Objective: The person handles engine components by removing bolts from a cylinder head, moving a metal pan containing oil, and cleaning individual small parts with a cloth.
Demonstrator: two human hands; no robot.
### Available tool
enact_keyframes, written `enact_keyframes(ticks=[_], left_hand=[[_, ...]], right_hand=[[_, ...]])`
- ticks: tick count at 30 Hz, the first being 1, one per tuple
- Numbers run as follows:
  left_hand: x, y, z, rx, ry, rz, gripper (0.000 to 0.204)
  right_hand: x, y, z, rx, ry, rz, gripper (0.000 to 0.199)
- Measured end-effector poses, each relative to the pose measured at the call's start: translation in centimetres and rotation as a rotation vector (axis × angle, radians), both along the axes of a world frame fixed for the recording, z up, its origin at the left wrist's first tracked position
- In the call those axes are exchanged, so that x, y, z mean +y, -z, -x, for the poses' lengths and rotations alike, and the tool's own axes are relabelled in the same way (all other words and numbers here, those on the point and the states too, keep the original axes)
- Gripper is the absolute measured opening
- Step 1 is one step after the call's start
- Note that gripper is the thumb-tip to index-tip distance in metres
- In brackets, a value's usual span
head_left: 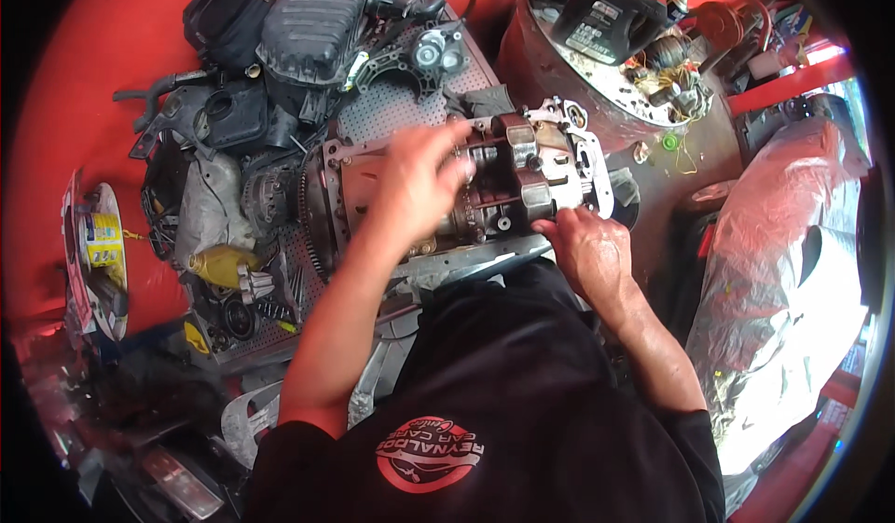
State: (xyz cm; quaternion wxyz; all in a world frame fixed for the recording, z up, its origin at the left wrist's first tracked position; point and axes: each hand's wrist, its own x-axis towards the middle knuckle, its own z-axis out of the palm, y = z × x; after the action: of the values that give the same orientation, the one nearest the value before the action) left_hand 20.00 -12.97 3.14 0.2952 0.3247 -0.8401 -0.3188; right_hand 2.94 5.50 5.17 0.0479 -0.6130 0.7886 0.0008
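A grey metal engine block (508,183) lies on a perforated metal bench (401,108) in the middle of the view, its crankshaft and bearing caps facing up. My left hand (415,187) reaches over the block's left part, fingers spread and blurred, resting on it near the toothed flywheel (312,215). My right hand (583,248) grips the block's near right edge, by the pale end plate (587,164). Whether either hand holds a small part or tool is hidden.
Black plastic engine covers and hoses (280,48) are piled at the bench's back left, with a yellow bottle (219,264) below. A rusty round drum (597,75) carries a black oil jug (601,15) and small parts. Plastic-wrapped bundle (783,243) stands at right.
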Motion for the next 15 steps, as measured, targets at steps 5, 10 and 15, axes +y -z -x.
enact_keyframes(ticks=[5,10,15], left_hand=[[-7.2,-1.5,3.1,-0.438,0.145,0.049,0.031],[-8.5,-1.0,4.5,-0.54,0.449,0.302,0.012],[-10.0,-3.3,4.5,-0.531,0.508,0.085,0.024]], right_hand=[[-0.3,-0.1,-1.0,0.054,-0.033,-0.051,0.011],[-0.1,0.4,0.3,0.008,-0.058,-0.004,0.019],[0.3,0.0,-1.1,0.091,-0.062,0.092,0.013]])
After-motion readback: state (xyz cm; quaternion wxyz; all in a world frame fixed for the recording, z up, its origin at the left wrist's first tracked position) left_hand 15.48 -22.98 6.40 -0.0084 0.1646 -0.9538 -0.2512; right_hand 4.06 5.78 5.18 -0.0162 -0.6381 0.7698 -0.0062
